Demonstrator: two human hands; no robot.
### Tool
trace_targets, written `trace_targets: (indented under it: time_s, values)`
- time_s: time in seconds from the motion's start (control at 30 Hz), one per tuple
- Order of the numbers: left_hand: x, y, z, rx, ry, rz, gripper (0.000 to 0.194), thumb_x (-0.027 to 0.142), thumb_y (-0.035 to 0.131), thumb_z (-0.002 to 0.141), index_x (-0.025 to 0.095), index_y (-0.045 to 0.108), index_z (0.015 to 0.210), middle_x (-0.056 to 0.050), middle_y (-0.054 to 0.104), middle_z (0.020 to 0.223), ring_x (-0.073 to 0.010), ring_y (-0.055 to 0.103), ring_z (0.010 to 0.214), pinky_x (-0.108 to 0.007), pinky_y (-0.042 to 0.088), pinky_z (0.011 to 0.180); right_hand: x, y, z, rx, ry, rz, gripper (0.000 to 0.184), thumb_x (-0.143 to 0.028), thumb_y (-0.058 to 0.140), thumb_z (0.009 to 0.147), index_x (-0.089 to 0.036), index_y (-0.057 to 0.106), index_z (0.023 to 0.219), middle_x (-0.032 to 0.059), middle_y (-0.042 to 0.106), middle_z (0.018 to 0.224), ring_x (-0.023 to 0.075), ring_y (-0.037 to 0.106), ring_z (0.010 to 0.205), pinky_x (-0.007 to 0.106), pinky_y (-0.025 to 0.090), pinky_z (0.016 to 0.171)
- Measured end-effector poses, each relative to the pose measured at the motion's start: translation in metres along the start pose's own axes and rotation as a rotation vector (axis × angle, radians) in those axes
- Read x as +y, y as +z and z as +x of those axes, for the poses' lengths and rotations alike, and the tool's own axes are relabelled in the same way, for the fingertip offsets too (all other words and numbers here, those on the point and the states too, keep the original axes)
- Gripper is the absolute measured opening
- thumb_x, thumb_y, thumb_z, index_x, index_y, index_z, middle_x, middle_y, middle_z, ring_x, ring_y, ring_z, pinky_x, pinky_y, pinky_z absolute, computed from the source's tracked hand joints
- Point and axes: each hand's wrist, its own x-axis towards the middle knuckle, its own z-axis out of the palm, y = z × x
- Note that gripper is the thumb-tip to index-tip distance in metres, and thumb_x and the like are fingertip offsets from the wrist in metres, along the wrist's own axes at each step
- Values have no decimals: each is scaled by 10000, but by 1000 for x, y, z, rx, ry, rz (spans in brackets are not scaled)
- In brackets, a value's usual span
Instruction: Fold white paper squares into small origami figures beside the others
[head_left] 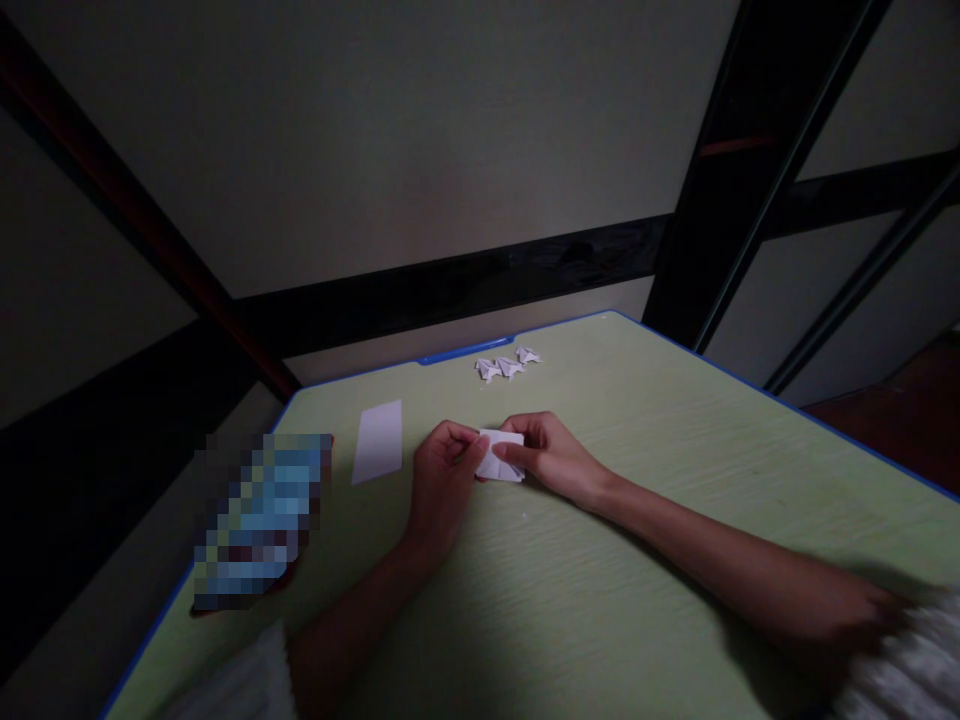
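A small folded piece of white paper (508,466) is held between my two hands over the middle of the table. My left hand (447,475) pinches its left side, thumb lying on the top face. From the right, my right hand (551,455) grips the other side, its thumb also across the top. Creases show on the paper's lower part; the fingers beneath it are partly hidden. Beyond my hands, three small folded paper figures (510,368) stand close together. To the left of my left hand lies a flat white sheet of paper (378,442).
The light green table (675,480) has a blue edge and a blue handle-like strip (469,350) at its far side. A pixelated blue object (262,525) lies at the left edge. Pale panels with dark bands (450,290) rise behind the table.
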Motion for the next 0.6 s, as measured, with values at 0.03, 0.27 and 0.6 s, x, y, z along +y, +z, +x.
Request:
trace_targets:
  time_s: [0.03,0.27,0.6]
  values:
    - [0,0,0,-5,-4,0,133,210,610,614,145,498,582,59,511,447,-61,446,412,-166,334,400,0,0,0,1,-3,-9,157,-232,610,578,-141,493,526,-40,465,452,63,373,410,200,235,409]
    - [1,2,1,-2,-25,-60,152,190,604,604,155,472,669,62,504,503,-62,461,430,-161,338,397,1,2,-1,11,-10,-30,96,-163,566,589,-146,489,535,-37,466,456,70,384,420,198,247,409]
    - [2,1,2,-51,-2,-104,258,184,594,626,165,442,834,97,456,465,-50,405,400,-152,301,387,2,0,-2,-3,-25,-25,110,-194,571,596,-147,485,546,-36,461,474,73,383,436,199,248,414]
